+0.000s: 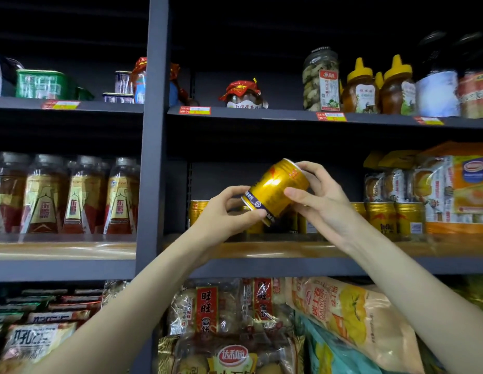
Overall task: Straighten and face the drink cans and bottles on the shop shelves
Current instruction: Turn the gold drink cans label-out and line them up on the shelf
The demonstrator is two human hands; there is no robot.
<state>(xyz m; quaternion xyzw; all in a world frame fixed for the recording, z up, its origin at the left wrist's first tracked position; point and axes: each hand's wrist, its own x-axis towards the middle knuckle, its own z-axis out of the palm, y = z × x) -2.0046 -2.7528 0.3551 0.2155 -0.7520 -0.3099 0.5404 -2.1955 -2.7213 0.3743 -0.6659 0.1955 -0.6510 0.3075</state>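
The dark shelf unit [154, 130] spans the view. Right of its upright, on the wooden middle shelf [275, 249], stands a row of gold cans [380, 217]. Above that row, a tilted gold can [275, 188] is off the shelf: left hand [224, 211] pinches its lower end, right hand [318, 193] grips its upper end.

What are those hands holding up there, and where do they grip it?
A tilted gold can, held in front of the shelf. The left hand pinches its lower end, and the right hand holds its upper end and side.
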